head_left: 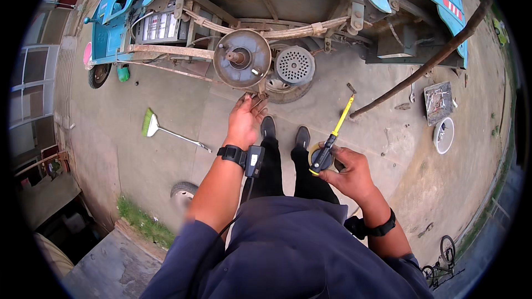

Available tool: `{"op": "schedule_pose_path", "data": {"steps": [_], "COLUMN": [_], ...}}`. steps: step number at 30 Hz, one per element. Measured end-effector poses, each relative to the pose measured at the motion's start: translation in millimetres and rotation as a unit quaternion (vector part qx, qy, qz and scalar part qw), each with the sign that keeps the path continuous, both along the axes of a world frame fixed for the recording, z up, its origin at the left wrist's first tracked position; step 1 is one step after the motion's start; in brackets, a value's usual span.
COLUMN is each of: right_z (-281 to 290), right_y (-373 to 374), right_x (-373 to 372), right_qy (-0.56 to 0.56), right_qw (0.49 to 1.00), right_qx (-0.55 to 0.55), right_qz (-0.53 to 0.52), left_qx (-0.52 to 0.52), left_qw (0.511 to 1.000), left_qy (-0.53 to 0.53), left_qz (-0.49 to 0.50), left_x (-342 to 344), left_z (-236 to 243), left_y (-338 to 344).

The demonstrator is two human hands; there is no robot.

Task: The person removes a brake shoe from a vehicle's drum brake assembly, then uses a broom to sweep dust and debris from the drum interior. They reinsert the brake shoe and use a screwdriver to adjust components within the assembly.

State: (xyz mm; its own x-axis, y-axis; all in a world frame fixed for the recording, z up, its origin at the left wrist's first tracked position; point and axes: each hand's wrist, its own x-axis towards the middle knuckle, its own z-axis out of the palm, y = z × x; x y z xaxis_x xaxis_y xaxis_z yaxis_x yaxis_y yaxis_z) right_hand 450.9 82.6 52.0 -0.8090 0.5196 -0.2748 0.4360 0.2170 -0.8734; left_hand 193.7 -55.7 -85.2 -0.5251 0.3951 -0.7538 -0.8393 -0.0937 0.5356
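Note:
My left hand (244,116) reaches forward to just below the round metal drum-like hub (226,66) on the blue vehicle. Its fingers are bent close together at the hub's lower edge, around a small part I cannot make out. A rusty threaded stub sticks out of the hub's middle. Lower and to the right, my right hand (352,176) is closed on a black and yellow tool (321,159) with a round body. The tool's long yellow rod (343,115) slants forward and right, away from me. Beside the hub, a perforated round metal disc (295,66) lies over a tyre.
A brown pole (421,69) slants from the ground up to the right. Right of it are a tool tray (438,102), a white bucket (443,135) and a wrench (412,92). A broom (150,123) lies left. A wheel (183,192) is near my left arm; leaf springs (299,31) hang above.

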Motion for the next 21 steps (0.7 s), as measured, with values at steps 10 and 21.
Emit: {"op": "schedule_pose_path", "data": {"steps": [10, 21], "right_z": [3, 2], "right_y": [-18, -23], "right_x": [-25, -31], "right_qy": [-0.045, -0.042], "right_qw": [0.999, 0.999], "right_qx": [-0.026, 0.006], "right_qz": [-0.01, 0.015], "left_qx": [0.032, 0.025], "left_qw": [0.999, 0.999], "left_qy": [-0.034, -0.007], "left_qz": [-0.002, -0.02], "left_x": [-11, -11], "left_z": [-11, -4], "left_y": [2, -4]}}
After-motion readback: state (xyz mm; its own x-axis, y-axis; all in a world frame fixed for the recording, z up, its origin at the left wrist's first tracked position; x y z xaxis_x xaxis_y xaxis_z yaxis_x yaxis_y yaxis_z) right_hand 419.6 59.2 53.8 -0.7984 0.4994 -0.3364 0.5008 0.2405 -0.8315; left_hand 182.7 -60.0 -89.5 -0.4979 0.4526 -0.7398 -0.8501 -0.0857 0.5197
